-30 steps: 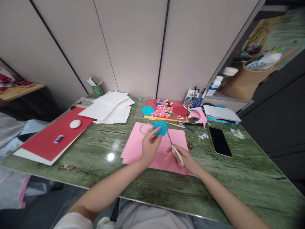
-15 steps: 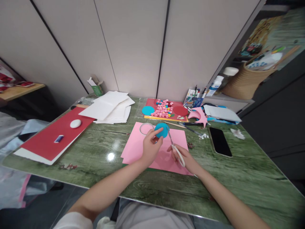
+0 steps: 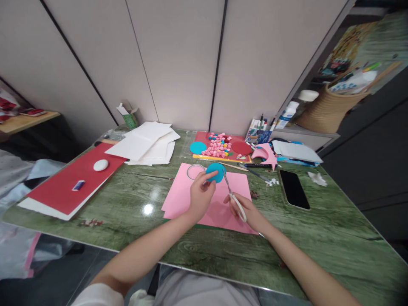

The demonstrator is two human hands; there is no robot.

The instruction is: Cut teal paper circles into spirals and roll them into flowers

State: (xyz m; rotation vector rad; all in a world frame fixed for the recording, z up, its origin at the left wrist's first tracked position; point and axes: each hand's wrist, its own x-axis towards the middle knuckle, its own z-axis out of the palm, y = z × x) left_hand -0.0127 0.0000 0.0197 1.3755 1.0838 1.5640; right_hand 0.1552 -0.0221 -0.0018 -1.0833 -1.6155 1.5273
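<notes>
My left hand (image 3: 203,191) pinches a blue paper circle (image 3: 214,169), index finger across its face and the thumb below. White-handled scissors (image 3: 238,206) are in my right hand (image 3: 245,210), their blades touching the circle's right edge. Beneath both hands lie pink paper sheets (image 3: 181,199). A thin ring (image 3: 188,175) rests on the pink paper, just left of the circle. Behind my hands, a second blue circle (image 3: 198,148) and a red circle (image 3: 241,148) flank a pile of small pink pieces (image 3: 218,146).
White sheets (image 3: 143,140) and red paper (image 3: 76,178) lie to the left, the red bearing a white oval object (image 3: 101,165) and a small eraser-like block (image 3: 78,185). On the right are a phone (image 3: 293,189), a pink cut-out (image 3: 266,155) and a pen box (image 3: 259,131).
The blue circle and my left hand have shifted slightly to the left. My right hand and the scissors have hardly moved.
</notes>
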